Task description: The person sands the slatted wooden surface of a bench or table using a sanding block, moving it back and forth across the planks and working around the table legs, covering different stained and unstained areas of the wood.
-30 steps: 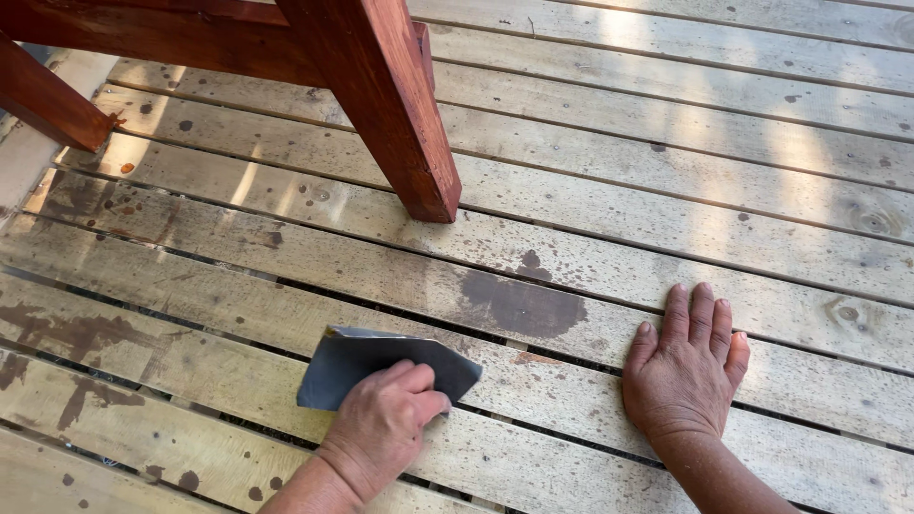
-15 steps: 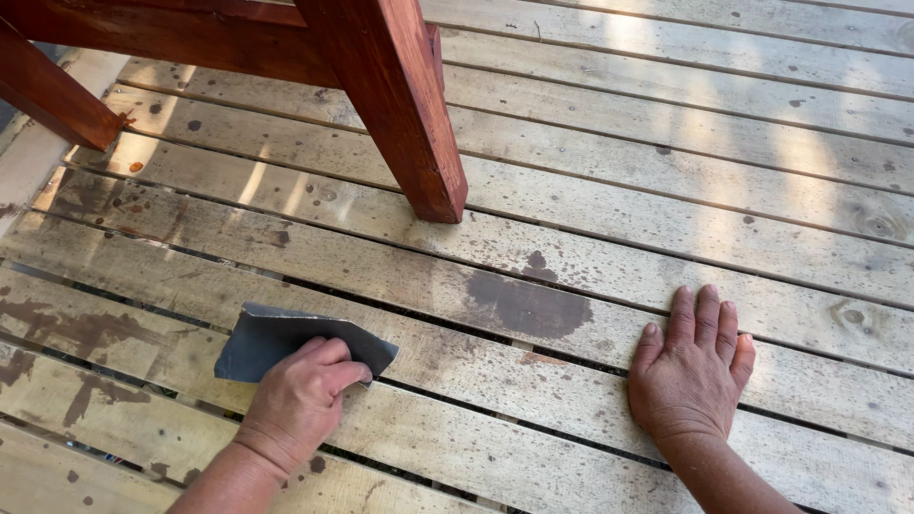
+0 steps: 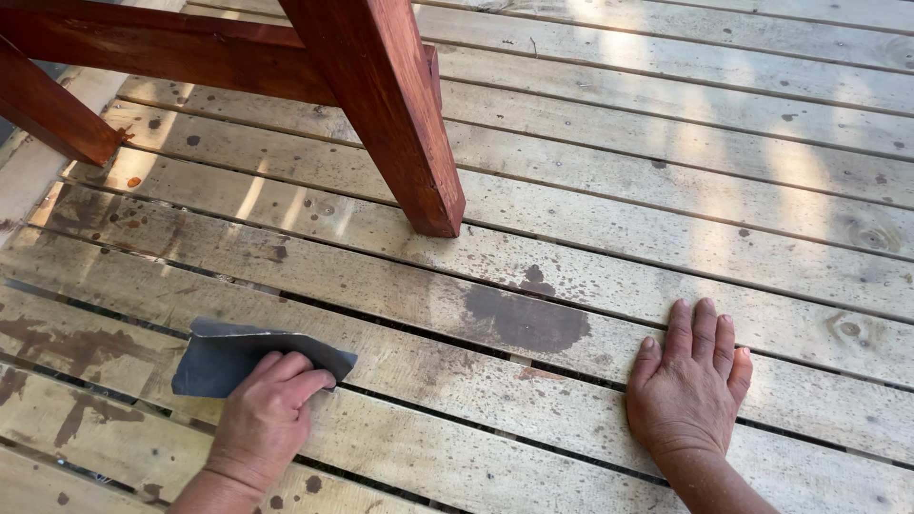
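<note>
Grey sandpaper [image 3: 249,357] is lying pressed flat on a deck board [image 3: 457,381] under the left hand [image 3: 267,419] — fingers curled, pinning it down. Right hand [image 3: 687,385] is resting open and empty, palm down — bracing the body's weight beside a dark stain [image 3: 524,319].

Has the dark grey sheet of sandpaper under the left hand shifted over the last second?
Yes. The dark grey sheet of sandpaper has slid left along the weathered deck boards, farther from the dark stain, with the left hand pressing it.
</note>
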Demonstrator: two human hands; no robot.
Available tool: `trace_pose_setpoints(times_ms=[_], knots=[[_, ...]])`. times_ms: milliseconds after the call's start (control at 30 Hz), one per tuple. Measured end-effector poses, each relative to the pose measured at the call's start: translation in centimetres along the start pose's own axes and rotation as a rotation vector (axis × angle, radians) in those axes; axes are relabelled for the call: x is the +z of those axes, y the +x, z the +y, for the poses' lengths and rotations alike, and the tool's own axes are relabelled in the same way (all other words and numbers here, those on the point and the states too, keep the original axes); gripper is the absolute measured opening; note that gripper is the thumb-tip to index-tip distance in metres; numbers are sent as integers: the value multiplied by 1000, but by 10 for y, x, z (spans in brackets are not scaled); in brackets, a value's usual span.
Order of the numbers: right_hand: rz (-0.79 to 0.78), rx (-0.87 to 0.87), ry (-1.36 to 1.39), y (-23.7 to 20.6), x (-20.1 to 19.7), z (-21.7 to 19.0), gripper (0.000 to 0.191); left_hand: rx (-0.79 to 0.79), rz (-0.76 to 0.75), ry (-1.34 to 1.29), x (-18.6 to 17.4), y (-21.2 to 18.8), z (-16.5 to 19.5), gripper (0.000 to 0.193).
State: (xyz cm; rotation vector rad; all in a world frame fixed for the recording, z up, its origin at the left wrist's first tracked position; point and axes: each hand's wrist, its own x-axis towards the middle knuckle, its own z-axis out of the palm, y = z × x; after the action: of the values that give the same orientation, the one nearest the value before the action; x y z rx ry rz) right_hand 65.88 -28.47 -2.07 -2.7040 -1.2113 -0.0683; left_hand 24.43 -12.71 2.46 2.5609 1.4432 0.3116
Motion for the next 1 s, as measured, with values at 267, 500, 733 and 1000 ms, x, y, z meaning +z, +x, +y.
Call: trace_pose_setpoints(times_ms=[267, 500, 733, 1000], knots=[[-10, 1, -27, -2, 2, -1, 67, -294, 178, -272, -21, 11, -47, 18], [25, 1, -28, -8, 1, -5, 66, -342, 676, -418, 1, 79, -47, 19], [33, 15, -32, -14, 2, -6, 66, 12, 371, -255, 53, 136, 57, 21], [59, 9, -50, -18, 7, -4, 67, 63, -69, -334, 20, 136, 35, 16]])
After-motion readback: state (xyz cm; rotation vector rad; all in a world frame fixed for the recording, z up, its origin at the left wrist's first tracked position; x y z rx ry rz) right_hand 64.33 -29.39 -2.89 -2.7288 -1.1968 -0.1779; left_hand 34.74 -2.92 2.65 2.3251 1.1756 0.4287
